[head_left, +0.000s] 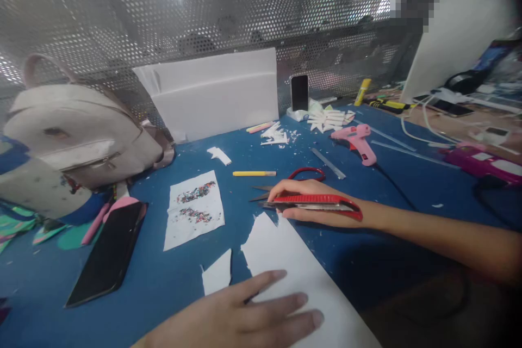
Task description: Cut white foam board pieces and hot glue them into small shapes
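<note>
- Right hand [304,202], centre right: grip closed on red knife [322,200], at the top edge of the paper [285,253].
- Left hand [244,315], bottom centre: open, flat on paper.
- Top edge cut ragged, scrap [217,273] beside; rest whole.

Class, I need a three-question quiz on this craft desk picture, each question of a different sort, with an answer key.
1. True or false: the left hand lies flat on the white sheet.
2. The cutter gripped by the right hand is: A) green B) red C) black.
3. Fill in: seen from the camera, the scissors lie just ___ the right hand.
Key: 1 true; 2 B; 3 behind.
</note>
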